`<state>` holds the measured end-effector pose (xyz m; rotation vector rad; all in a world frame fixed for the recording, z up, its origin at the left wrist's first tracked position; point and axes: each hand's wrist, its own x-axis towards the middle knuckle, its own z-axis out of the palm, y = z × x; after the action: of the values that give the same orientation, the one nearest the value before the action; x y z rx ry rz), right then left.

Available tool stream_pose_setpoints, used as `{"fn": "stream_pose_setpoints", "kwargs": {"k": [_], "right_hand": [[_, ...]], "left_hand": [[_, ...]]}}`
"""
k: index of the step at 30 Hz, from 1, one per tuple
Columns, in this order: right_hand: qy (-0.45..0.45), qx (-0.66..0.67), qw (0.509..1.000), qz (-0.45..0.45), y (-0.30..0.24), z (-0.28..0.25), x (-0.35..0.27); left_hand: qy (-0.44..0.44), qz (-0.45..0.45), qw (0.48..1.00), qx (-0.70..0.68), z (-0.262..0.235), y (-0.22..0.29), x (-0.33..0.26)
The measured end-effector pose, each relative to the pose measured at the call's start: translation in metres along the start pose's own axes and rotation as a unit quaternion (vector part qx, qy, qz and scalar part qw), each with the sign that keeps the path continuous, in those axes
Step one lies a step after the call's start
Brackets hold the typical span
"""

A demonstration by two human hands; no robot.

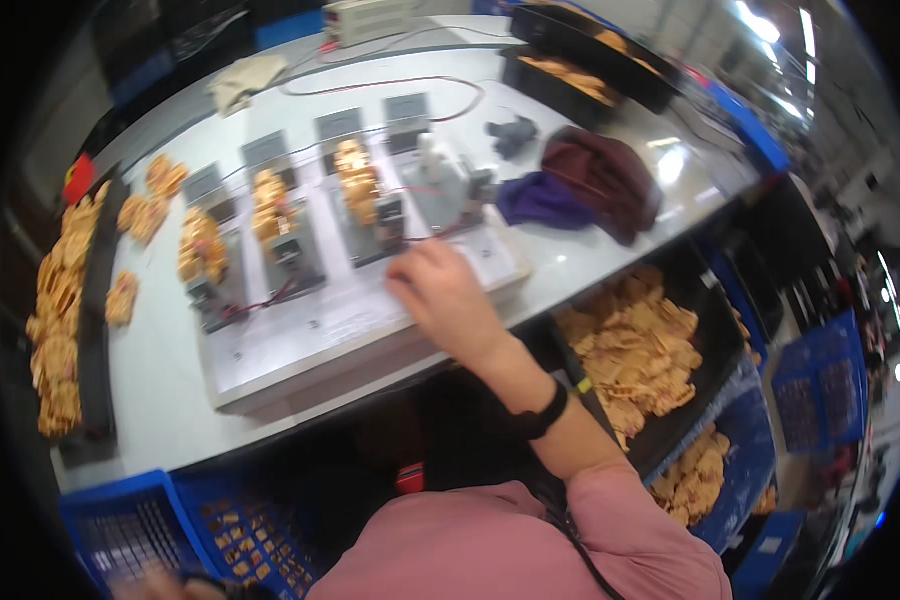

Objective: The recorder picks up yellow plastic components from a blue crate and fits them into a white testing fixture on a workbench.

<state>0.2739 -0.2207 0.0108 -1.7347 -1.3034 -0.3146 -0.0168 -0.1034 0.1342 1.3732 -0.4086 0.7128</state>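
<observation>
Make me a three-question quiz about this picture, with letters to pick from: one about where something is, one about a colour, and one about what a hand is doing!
1. Where is the black tray of golden parts?
A. Right of the reaching arm, below the table edge
B. On the white fixture board
C. Under the dark red cloth

2. What colour is the crate at bottom left?
A. Red
B. Blue
C. Green

3. What is the right hand doing?
A. Hanging by the person's side
B. Resting on the white fixture board, holding nothing visible
C. Gripping the crate

Answers: 1 A, the tray sits lower, right of the forearm. 2 B, its mesh walls are blue. 3 B, the fingers lie on the board.
</observation>
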Motion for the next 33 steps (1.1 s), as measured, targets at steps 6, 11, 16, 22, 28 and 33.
{"fn": "stream_pose_setpoints", "kwargs": {"k": [6,11,16,22,28,33], "right_hand": [[0.01,-0.002,1.0,0.003,-0.005,0.001,0.0],[0.011,0.004,1.0,-0.004,-0.004,0.001,-0.001],[0.018,0.003,1.0,-0.01,-0.003,0.001,-0.002],[0.011,0.008,1.0,-0.009,-0.001,-0.002,-0.003],[0.024,0.015,0.999,-0.018,-0.003,0.0,-0.003],[0.012,0.017,1.0,0.006,-0.005,-0.002,-0.003]], "left_hand": [[-0.128,0.001,0.986,-0.103,0.029,-0.003,0.021],[-0.124,-0.004,0.986,-0.112,0.035,-0.004,0.02],[-0.122,-0.01,0.985,-0.119,0.035,-0.003,0.018],[-0.126,-0.014,0.983,-0.129,0.034,0.0,0.014],[-0.146,-0.017,0.978,-0.151,0.031,0.003,0.015],[-0.178,-0.008,0.968,-0.177,0.03,0.01,0.016]]}}
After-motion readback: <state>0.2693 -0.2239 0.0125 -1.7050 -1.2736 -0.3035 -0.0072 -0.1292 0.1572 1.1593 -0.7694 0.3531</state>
